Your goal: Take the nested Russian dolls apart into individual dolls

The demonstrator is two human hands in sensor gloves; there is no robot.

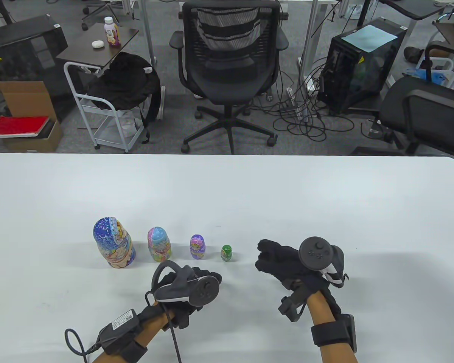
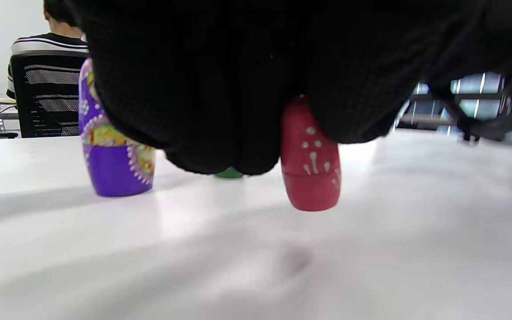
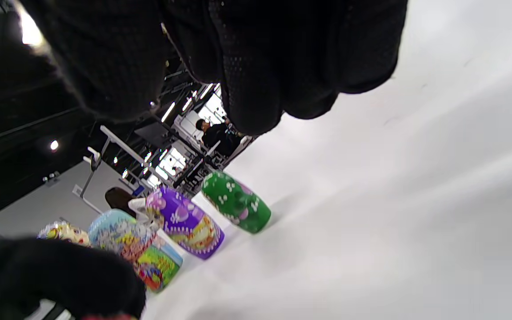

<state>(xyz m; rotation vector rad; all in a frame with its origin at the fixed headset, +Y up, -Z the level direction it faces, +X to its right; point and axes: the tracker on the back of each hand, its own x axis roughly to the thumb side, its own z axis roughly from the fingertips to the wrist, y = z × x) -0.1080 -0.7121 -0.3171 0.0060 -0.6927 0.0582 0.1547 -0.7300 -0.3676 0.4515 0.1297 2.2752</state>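
Four painted dolls stand in a row on the white table (image 1: 227,189): a large blue one (image 1: 113,242), a pink and blue one (image 1: 159,245), a purple one (image 1: 197,247) and a small green one (image 1: 226,253). My left hand (image 1: 211,278) is just in front of the purple and green dolls. In the left wrist view its fingers (image 2: 220,111) grip the top of a tiny red doll (image 2: 311,175), upright at the table surface; the table view hides this doll. My right hand (image 1: 268,259) is right of the green doll, fingers loosely curled, holding nothing.
The right wrist view shows the green doll (image 3: 238,202), the purple doll (image 3: 187,222) and the pink and blue doll (image 3: 142,251) in line. An office chair (image 1: 229,68) stands beyond the table's far edge. Bare tabletop lies behind and right of the row.
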